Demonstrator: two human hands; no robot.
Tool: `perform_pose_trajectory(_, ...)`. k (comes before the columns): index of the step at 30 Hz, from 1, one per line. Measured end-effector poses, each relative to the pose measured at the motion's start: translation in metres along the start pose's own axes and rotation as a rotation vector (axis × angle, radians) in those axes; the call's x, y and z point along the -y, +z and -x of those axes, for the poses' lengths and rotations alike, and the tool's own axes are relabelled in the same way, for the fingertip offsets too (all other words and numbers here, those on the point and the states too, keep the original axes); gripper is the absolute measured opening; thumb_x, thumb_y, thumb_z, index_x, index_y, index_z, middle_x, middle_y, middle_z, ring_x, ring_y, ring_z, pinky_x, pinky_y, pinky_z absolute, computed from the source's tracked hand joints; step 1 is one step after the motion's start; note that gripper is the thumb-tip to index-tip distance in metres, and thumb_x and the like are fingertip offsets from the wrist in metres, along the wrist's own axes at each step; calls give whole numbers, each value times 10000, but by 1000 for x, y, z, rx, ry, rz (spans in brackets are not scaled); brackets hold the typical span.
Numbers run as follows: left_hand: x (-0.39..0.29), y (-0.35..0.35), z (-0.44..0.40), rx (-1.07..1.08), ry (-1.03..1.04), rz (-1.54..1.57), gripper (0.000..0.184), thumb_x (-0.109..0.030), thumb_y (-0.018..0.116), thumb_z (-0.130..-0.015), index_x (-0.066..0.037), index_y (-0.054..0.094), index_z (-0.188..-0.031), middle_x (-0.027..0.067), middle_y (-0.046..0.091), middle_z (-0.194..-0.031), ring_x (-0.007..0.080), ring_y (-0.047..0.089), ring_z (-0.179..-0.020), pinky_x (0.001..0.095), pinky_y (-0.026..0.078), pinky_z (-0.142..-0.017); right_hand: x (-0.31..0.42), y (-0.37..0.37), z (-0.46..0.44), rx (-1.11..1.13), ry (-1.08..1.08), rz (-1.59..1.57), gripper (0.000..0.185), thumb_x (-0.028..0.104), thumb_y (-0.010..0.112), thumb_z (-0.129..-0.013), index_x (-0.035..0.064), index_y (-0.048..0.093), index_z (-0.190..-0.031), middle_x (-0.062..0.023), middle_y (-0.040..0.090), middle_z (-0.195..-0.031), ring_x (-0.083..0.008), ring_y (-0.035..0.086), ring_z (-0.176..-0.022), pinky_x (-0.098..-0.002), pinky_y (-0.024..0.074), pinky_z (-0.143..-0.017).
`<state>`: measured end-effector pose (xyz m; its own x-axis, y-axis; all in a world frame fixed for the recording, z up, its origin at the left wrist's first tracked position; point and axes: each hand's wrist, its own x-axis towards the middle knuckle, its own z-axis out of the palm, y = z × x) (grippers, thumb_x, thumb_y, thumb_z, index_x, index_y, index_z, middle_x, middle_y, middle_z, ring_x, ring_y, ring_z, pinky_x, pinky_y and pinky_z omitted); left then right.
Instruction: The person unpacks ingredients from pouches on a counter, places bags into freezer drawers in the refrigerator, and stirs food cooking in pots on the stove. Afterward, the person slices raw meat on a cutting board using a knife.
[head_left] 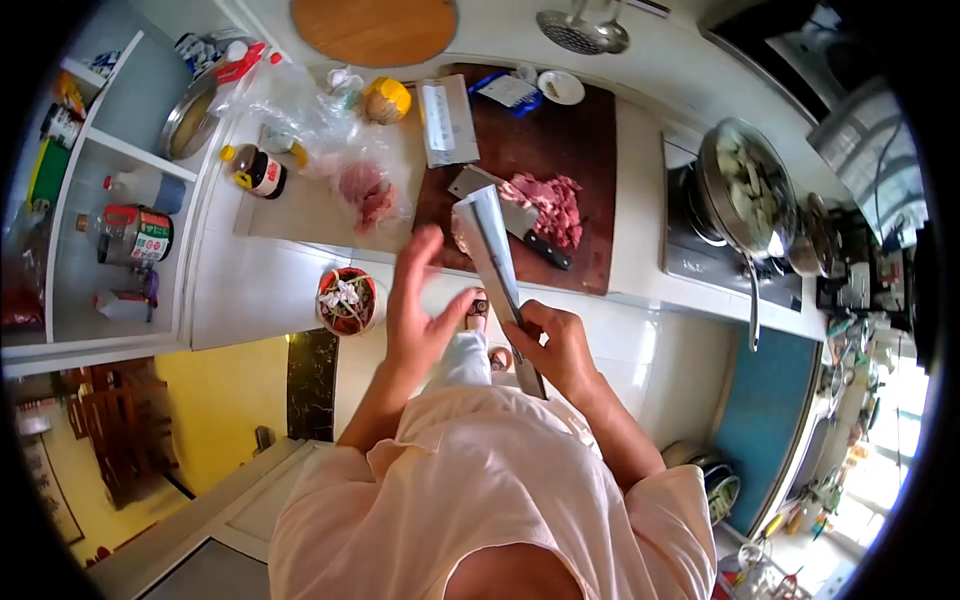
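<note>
My right hand is wrapped round a long grey metallic object, flat and slim, that reaches up over the edge of the dark cutting board. My left hand is raised just left of it, fingers apart, holding nothing. On the board lie cut pieces of raw meat and a cleaver with a black handle, its blade partly hidden behind the grey object. A white box rests at the board's left edge. Left of the board, more meat sits in a clear plastic bag.
A wok of pale chunks stands on the stove at the right, its handle pointing toward me. A dark sauce bottle is on the left counter. A small bin of scraps stands below the counter edge.
</note>
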<state>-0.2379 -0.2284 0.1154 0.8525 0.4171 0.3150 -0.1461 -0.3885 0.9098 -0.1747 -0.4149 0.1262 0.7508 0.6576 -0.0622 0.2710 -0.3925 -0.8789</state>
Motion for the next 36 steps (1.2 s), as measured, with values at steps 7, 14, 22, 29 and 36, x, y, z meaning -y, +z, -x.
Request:
perform_pose_trajectory(7, -15, 14, -19, 456, -7, 208, 200, -34, 687, -782, -9, 595, -957, 66, 598, -986, 126, 574, -845, 279, 502, -774, 11, -38, 66, -57, -60, 68, 141, 87, 676, -793, -8, 573, -803, -129, 563, -658, -258, 564, -570, -347, 443, -546)
perform_pose_trajectory(14, -21, 48, 7, 538, 157, 250, 156, -46, 710, -751, -10, 606, -863, 67, 654, -841, 180, 614, -818, 402, 394, -979, 16, -40, 81, -268, -170, 96, 93, 66, 641, -799, 11, 574, -831, -122, 552, -687, -309, 552, -610, -380, 434, -541)
perform_pose_trajectory(22, 0, 44, 26, 347, 126, 338, 99, 11, 663, -771, -21, 612, -848, 64, 657, -880, 183, 602, -891, 394, 375, -1001, -16, -48, 128, -268, -93, 154, 42, 25, 640, -781, 3, 606, -791, -119, 575, -718, -300, 574, -635, -372, 451, -554)
perform_pose_trajectory(29, 26, 15, 34, 262, -129, 280, 138, 13, 608, -817, -41, 548, -929, 105, 590, -1063, 156, 550, -987, 332, 401, -932, -42, -56, 174, -243, 47, 145, 56, -2, 650, -760, -10, 614, -803, -123, 582, -744, -303, 576, -649, -360, 461, -567)
perform_pose_trajectory(36, 28, 71, 102, 495, -411, 126, 178, -99, 660, -835, -39, 564, -973, 51, 634, -911, 124, 616, -803, 239, 495, -680, -69, -10, 179, -360, 64, 295, 83, 35, 653, -750, 23, 573, -730, -115, 535, -701, -313, 550, -628, -390, 456, -551)
